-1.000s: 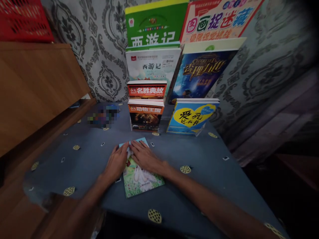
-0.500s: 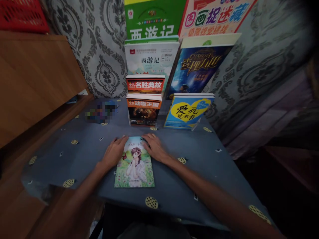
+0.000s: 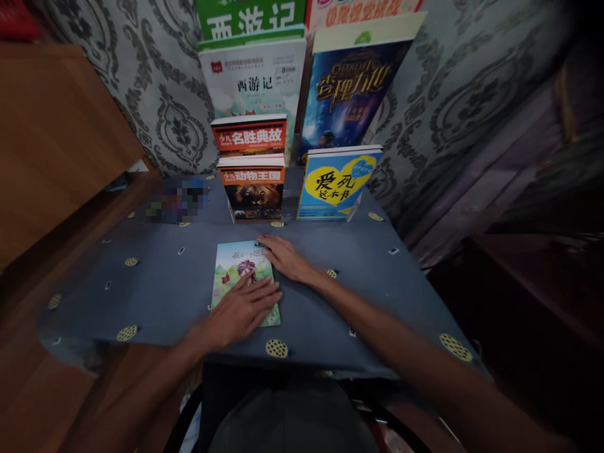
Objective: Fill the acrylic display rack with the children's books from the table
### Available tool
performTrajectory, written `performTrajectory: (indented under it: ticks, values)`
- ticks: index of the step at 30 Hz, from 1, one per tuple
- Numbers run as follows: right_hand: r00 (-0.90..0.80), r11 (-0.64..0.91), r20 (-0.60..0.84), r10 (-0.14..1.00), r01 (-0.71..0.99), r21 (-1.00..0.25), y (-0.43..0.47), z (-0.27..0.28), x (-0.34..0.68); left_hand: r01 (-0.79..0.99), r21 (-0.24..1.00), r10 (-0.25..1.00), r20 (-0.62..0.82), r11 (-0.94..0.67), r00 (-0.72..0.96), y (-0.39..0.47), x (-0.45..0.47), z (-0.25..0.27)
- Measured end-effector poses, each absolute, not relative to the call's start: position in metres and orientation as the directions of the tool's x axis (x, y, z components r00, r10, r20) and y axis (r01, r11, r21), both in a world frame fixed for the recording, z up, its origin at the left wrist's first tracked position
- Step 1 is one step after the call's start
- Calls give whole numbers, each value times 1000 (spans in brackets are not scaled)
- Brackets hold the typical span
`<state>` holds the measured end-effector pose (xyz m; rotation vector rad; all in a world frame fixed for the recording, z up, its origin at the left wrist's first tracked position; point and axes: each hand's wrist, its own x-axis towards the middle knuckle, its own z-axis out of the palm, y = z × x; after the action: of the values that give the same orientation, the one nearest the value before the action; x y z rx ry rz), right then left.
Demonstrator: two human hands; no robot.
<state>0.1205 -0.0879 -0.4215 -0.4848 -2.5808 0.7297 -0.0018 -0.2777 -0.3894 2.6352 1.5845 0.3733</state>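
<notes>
A thin picture book (image 3: 231, 267) with a girl on a green cover lies flat on the grey-blue tablecloth (image 3: 155, 289). My left hand (image 3: 243, 309) rests palm down on the book's lower half, fingers spread. My right hand (image 3: 283, 257) lies flat at the book's upper right corner, fingertips on its top edge. Neither hand grips anything.
Behind the book stand an orange lion book (image 3: 253, 189), a red-banded book (image 3: 250, 133) and a blue book with a yellow heart (image 3: 336, 184). Larger books (image 3: 346, 88) lean on the patterned wall. A wooden cabinet (image 3: 56, 138) is at the left; the table's right edge drops off.
My left hand has moved from the book's left side onto its lower cover. The right hand stays at the top right corner. The camera has tilted down and back.
</notes>
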Motion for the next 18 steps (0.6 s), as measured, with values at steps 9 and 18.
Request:
performTrajectory:
  ticks: [9, 18]
  values:
    - [-869, 843, 237, 435, 301, -445, -100, -408, 121, 739, 459, 865, 177, -494, 469, -305, 7, -382]
    - [-941, 926, 147, 304, 256, -276, -144, -394, 135, 309, 937, 911, 261, -160, -320, -300, -4, -384]
